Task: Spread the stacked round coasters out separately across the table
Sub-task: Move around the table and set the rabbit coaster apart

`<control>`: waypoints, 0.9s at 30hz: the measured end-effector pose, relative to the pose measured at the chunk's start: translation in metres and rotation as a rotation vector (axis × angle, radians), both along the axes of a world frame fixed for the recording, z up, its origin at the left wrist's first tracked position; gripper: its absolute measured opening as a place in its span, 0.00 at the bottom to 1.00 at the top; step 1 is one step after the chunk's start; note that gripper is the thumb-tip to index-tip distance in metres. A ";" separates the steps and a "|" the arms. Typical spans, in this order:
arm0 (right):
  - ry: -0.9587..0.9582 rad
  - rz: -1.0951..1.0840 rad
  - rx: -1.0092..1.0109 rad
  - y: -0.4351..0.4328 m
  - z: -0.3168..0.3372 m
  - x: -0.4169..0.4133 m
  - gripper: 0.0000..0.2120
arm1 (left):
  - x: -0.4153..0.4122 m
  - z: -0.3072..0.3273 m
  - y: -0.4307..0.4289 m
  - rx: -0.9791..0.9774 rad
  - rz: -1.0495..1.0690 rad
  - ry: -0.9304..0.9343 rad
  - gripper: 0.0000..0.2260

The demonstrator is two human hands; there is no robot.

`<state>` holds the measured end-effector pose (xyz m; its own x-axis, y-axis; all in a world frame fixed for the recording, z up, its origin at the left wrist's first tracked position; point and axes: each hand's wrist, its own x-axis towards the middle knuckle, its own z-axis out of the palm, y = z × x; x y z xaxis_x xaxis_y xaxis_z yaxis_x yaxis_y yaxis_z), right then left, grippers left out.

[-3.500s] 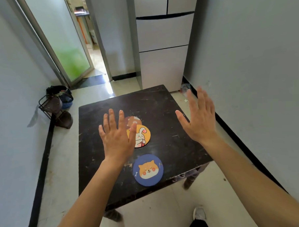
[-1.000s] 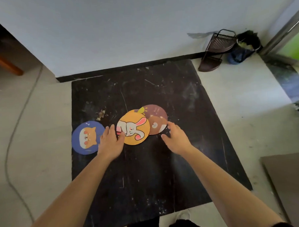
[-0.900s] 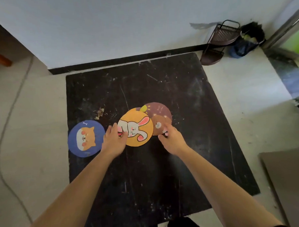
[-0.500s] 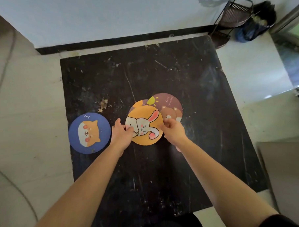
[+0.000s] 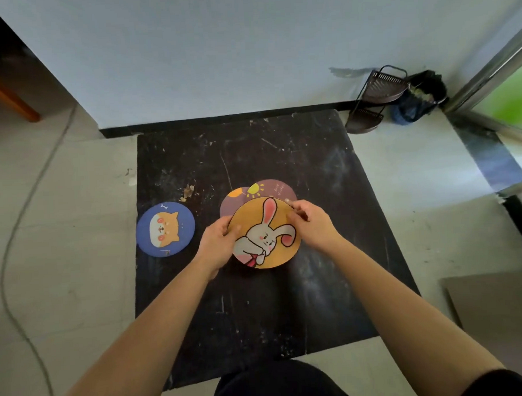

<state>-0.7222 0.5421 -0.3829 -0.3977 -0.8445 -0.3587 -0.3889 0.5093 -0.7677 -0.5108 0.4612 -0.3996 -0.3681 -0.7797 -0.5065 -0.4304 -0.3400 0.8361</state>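
I hold the orange rabbit coaster (image 5: pixel 265 233) by its rim with both hands: my left hand (image 5: pixel 217 244) pinches its left edge, thumb on top and fingers curled beneath, and my right hand (image 5: pixel 312 225) pinches its far right edge the same way. It sits tilted over the middle of the black table (image 5: pixel 258 311), its near edge seemingly lifted off the surface. Just beyond it, partly covered by it, lie the purple coasters (image 5: pixel 271 188), overlapping one another; how many there are I cannot tell. The blue dog coaster (image 5: pixel 165 229) lies flat and alone at the left, touching the table's left edge and apart from my left hand. The near half of the table is bare, and so are the far strip and the right side out to the right edge. A wire rack (image 5: pixel 372 103) stands on the floor past the far right corner.
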 end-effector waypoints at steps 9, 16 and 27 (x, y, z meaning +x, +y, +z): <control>-0.262 -0.054 0.115 0.085 0.003 0.012 0.17 | 0.010 0.009 0.088 0.167 0.332 0.071 0.05; -0.051 0.059 0.218 0.138 -0.058 0.037 0.20 | 0.028 -0.044 0.159 0.212 0.296 -0.284 0.09; -0.152 0.047 0.372 0.169 -0.095 0.041 0.30 | 0.027 -0.077 0.187 0.297 0.202 -0.350 0.13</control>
